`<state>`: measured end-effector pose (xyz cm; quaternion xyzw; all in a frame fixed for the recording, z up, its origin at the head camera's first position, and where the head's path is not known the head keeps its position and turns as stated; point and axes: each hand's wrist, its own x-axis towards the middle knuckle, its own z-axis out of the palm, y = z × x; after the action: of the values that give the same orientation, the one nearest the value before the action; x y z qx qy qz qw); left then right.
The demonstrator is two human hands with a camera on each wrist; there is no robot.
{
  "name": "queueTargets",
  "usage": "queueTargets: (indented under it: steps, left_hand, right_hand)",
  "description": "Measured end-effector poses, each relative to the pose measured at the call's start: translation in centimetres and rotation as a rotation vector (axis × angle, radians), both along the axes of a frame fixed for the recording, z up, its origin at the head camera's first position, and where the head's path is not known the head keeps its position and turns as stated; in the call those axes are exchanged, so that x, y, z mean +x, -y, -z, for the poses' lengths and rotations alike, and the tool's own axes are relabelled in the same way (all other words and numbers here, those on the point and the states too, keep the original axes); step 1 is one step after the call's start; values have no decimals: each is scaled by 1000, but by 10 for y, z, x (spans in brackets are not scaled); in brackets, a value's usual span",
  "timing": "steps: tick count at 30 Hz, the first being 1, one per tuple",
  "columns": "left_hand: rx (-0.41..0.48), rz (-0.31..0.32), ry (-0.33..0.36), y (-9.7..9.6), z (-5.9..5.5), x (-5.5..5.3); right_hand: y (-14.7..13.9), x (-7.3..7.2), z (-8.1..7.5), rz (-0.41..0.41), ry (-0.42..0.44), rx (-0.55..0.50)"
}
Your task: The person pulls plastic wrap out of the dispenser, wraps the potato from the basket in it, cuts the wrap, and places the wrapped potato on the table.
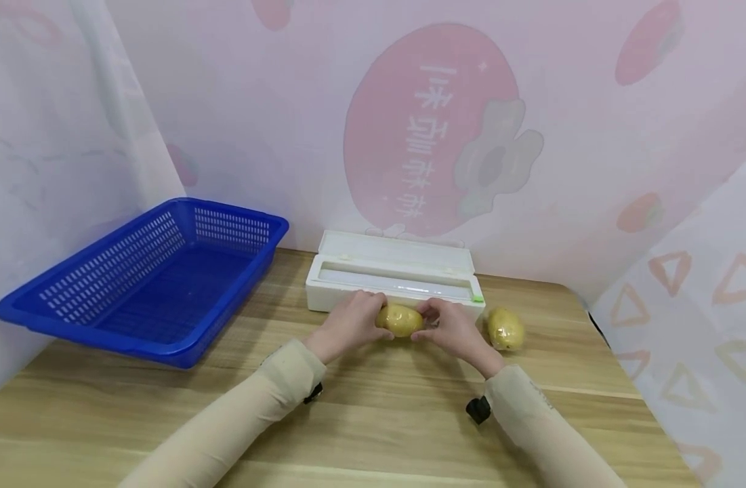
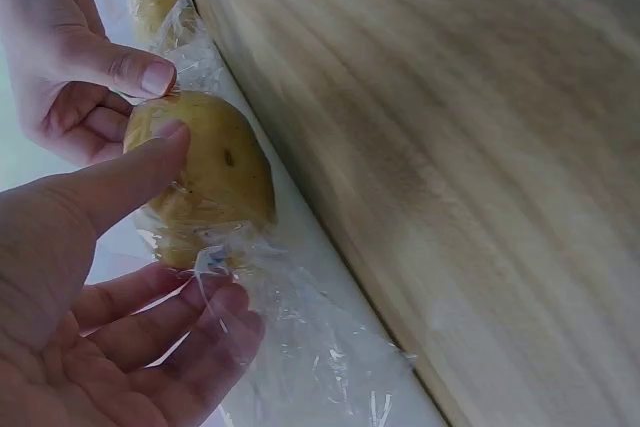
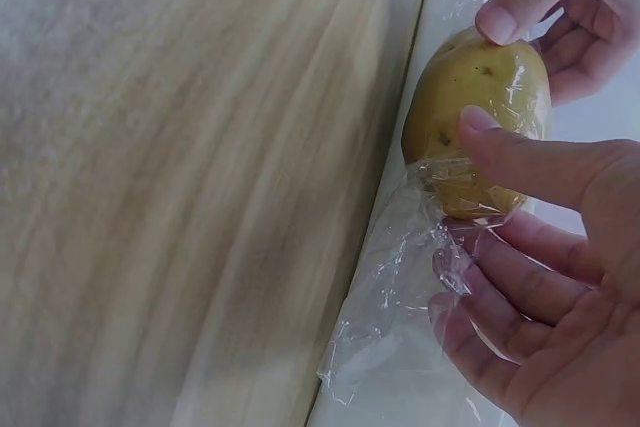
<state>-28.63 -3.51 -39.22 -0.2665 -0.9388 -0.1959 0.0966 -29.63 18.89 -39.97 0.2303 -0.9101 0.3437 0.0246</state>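
Note:
A yellow potato [image 1: 400,320] partly covered in clear plastic wrap [image 2: 330,347] is between my two hands, in front of the white wrap box. My left hand [image 1: 356,318] grips one end, its thumb on top and fingers below. At the other end my right hand [image 1: 452,329] holds it the same way, thumb pressed on the skin. Loose film trails past the fingers on both sides in the wrist views. A second potato [image 1: 505,329], shiny with wrap, lies on the table just right of my right hand.
The white cling film box [image 1: 397,271] stands open against the back wall, lid tipped back, with a green piece [image 1: 478,298] at its right end. A blue plastic basket [image 1: 226,325] sits at the left on the wooden table [image 1: 379,434]. Patterned cloth walls surround the table.

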Motion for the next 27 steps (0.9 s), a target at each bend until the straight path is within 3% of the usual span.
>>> queueTargets:
  steps: [8, 11, 15, 21, 24, 27]
  left_hand:
    - [-69, -28, -61, -1, 9, 4]
    - [-72, -42, -69, -3, 9, 5]
    - [-73, -60, -74, -5, 8, 7]
    - [-73, -82, -90, -5, 8, 10]
    - [-62, -80, -95, -5, 8, 10]
    - [-42, -73, -89, -5, 7, 10]
  right_hand:
    - [0, 0, 8, -83, 11, 16]
    - [-4, 4, 6, -76, 14, 19]
    - [-15, 9, -3, 12, -65, -27]
    - [-43, 7, -15, 234, -245, -220]
    - [-59, 3, -16, 317, -252, -241]
    - [-72, -3, -13, 317, -184, -229]
